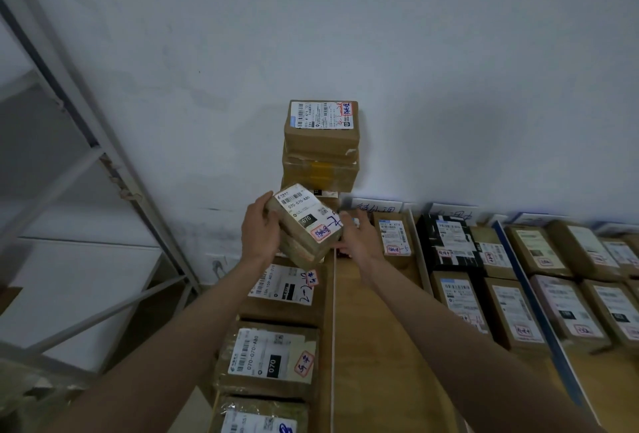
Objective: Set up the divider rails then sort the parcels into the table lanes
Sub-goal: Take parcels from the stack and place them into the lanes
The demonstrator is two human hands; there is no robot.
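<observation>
Tabletop (373, 346): hand-held parcel (306, 225) labelled "070-070-A80"

Parcel sorting room: labelled parcels (453, 249) in lanes

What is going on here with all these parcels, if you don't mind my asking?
A person is sorting parcels on a table split into lanes by rails. Their left hand grips a small parcel, held tilted in the air, while the right hand is open at its far side. Behind it a stack stands against the wall. The lanes already hold rows of labelled parcels.
</observation>
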